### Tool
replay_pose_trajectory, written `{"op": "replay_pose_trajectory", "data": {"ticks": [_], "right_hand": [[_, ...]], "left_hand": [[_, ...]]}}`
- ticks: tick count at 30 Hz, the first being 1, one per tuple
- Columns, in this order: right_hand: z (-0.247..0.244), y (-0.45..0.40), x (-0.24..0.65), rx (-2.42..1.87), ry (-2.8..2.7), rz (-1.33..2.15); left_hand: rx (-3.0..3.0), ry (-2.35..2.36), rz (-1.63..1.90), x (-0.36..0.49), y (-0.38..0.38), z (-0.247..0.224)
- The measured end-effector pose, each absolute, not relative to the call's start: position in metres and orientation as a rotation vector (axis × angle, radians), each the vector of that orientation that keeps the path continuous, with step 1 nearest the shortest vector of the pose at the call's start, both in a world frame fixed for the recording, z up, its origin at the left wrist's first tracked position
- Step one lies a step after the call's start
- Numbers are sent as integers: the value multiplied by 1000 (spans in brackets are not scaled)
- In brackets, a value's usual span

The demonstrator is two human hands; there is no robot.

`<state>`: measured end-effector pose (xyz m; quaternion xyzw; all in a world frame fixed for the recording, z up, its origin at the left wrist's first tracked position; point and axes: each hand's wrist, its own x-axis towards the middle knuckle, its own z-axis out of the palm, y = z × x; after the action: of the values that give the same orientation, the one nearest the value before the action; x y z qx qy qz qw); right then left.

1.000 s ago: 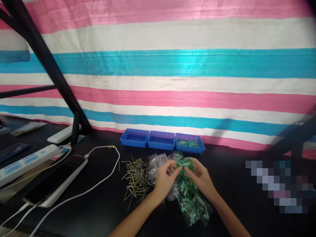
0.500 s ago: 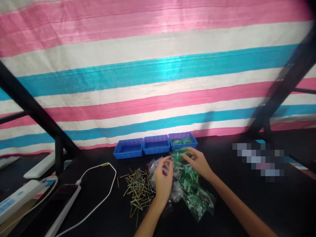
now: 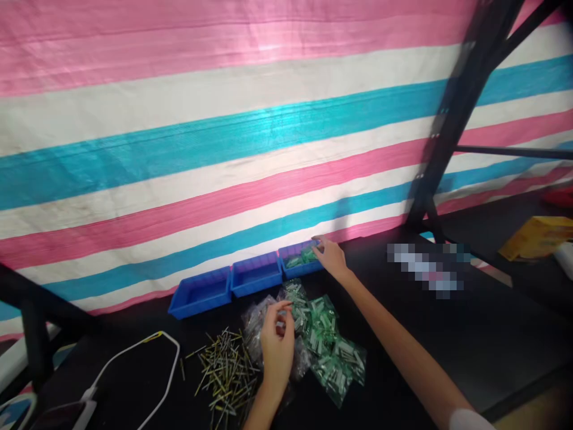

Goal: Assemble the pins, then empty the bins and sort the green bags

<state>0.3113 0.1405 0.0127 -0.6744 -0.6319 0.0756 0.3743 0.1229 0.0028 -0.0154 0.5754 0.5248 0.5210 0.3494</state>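
Observation:
My right hand (image 3: 330, 255) reaches over the right end of the rightmost blue bin (image 3: 304, 272), its thumb and fingers apart. Small green-tinted packets (image 3: 301, 257) lie in that bin, just left of the fingertips. My left hand (image 3: 278, 343) is raised above the clear plastic bags (image 3: 256, 322), thumb and index fingertips together in a pinch. Whatever may be between those tips is too small to make out. Between and below the hands lies a heap of green-tinted plastic packets (image 3: 324, 334) with short pale pieces inside. Left of it is a loose pile of thin yellow and silver sticks (image 3: 227, 370).
Two more blue bins, the middle one (image 3: 257, 276) and the left one (image 3: 200, 292), line up along the striped sheet (image 3: 224, 197). A white cable (image 3: 172, 370) curves across the black table at left. Dark frame posts (image 3: 441, 149) stand at both sides.
My right hand has moved from the green packets up to the rightmost bin. My left hand keeps its pinch over the bags. The view has turned to the right.

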Motion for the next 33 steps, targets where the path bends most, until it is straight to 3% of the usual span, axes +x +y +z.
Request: {"op": "replay_pose_trajectory", "data": {"ticks": [6,13,20,33], "right_hand": [[11,142,317,-1757,-1760,101],[40,127,315,-1644,-1993,238],[43,109,302,-1502,-2442,1029],[42,101,285,-1859,-2543,988]], "left_hand": [[1445,1395,1302,123,3,-16],[1415,1415,1285,124,3,-18],[1452,1400,1246,130,1,-16],[1424,1386,1332,125,1,-12]]}}
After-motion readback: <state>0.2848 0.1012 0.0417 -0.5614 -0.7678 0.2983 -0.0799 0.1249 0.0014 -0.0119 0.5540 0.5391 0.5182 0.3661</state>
